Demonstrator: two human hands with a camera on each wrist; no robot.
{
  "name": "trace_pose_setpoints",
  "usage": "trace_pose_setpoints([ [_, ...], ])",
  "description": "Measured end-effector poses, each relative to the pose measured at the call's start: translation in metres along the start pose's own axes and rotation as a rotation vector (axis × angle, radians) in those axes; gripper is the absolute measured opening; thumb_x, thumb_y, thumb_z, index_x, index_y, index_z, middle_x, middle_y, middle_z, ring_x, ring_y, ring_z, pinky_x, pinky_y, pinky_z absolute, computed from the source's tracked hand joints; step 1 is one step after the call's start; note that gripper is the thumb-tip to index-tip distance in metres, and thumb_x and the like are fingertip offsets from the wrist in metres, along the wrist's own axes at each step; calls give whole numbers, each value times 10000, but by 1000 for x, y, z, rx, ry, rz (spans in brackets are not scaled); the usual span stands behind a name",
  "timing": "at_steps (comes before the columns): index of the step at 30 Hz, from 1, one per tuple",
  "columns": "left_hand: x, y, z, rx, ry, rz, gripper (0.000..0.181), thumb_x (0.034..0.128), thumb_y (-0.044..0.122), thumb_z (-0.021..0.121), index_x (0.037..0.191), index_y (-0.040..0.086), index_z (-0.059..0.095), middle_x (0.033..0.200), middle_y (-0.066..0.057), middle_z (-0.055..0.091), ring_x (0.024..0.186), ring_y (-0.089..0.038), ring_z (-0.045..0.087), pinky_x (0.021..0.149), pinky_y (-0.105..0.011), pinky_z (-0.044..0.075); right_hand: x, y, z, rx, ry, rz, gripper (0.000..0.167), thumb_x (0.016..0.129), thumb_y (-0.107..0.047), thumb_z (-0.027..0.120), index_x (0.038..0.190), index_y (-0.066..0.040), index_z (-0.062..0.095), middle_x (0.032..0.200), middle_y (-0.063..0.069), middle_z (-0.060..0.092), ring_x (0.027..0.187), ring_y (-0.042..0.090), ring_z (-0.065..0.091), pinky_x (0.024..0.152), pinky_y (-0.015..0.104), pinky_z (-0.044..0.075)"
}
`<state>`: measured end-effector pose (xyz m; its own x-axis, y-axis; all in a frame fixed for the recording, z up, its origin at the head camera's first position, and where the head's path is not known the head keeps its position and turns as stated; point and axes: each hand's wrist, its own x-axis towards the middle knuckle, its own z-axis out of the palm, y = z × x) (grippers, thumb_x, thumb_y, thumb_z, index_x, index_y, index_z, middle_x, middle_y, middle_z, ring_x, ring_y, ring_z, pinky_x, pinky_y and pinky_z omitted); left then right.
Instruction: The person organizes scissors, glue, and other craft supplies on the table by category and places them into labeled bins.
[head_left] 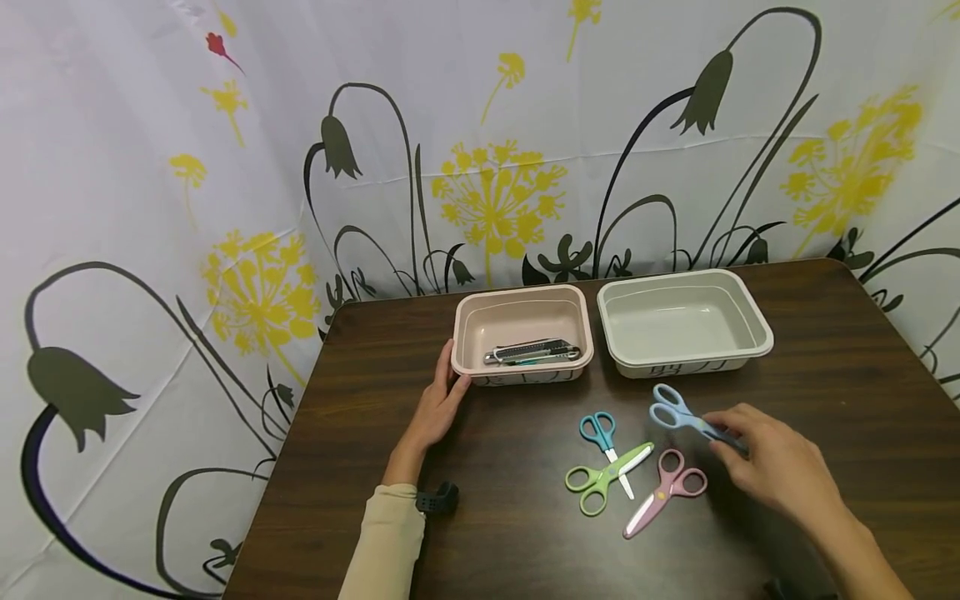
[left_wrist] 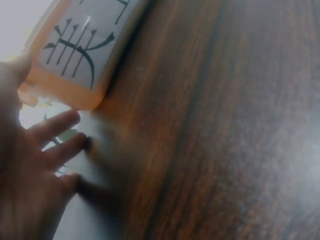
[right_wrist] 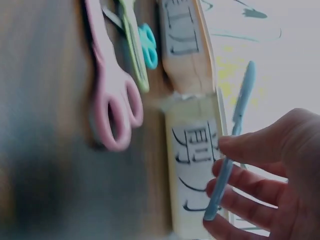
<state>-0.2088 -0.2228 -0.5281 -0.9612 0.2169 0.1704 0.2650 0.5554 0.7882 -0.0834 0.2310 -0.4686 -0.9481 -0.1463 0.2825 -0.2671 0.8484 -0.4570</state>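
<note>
A: What a layout! Your brown table (head_left: pixel 510 483) carried the pale green tray (head_left: pixel 678 325) and, just beside it, the smaller pink tray (head_left: pixel 517 310), both labels (right_wrist: pixel 197 150) facing your side, probably for easy reading!

B: And your hands?

A: Your left hand (head_left: pixel 435 404) touched the pink tray's near-left corner, fingers loosely extended, perhaps steadying it! Your right hand (head_left: pixel 776 458) pinched the blue scissors (head_left: pixel 693 421) by the blade end, raised before the pale green tray, which left the handles free!

B: Below?

A: Pink scissors (head_left: pixel 663 493), green scissors (head_left: pixel 602 479), teal scissors (head_left: pixel 611 454): 3 pairs on the wood, green crossing teal! Cutters (head_left: pixel 536 352) lay together inside the pink tray, seemingly grouped by kind!
</note>
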Motion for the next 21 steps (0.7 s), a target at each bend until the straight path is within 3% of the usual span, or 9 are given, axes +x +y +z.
trace_pose_setpoints([
  [4, 0, 1, 0, 2, 3, 10, 674, 1040, 346, 486, 1590, 236, 112, 1527, -111, 388, 1375, -298, 390, 1071, -582, 290, 20, 9, -9, -36, 46, -21, 299, 781, -92, 770, 1073, -136, 724, 901, -26, 632, 676, 144, 510, 506, 318, 352],
  [10, -2, 0, 0, -1, -2, -12, 668, 1042, 354, 478, 1589, 269, 105, 1536, -85, 378, 1383, -279, 379, 1080, -574, 282, 49, 14, -13, -106, 95, -121, 291, 797, -38, 725, 1084, -85, 724, 936, 44, 653, 702, 183, 537, 520, 405, 425],
  [16, -1, 1, 1, 3, 4, -11, 672, 1041, 345, 484, 1590, 249, 109, 1533, -81, 386, 1377, -271, 390, 1080, -569, 286, 74, 22, -13, -126, 127, -152, 254, 808, 21, 659, 1043, -33, 739, 853, 23, 606, 628, 177, 479, 508, 373, 401],
  [21, -1, 2, 0, -2, 12, -2, 680, 1038, 339, 491, 1590, 225, 110, 1532, -103, 385, 1372, -295, 397, 1071, -586, 291, 92, 30, -9, -155, 163, -196, 260, 805, 26, 632, 1027, -51, 745, 849, 16, 593, 618, 183, 497, 483, 385, 402],
])
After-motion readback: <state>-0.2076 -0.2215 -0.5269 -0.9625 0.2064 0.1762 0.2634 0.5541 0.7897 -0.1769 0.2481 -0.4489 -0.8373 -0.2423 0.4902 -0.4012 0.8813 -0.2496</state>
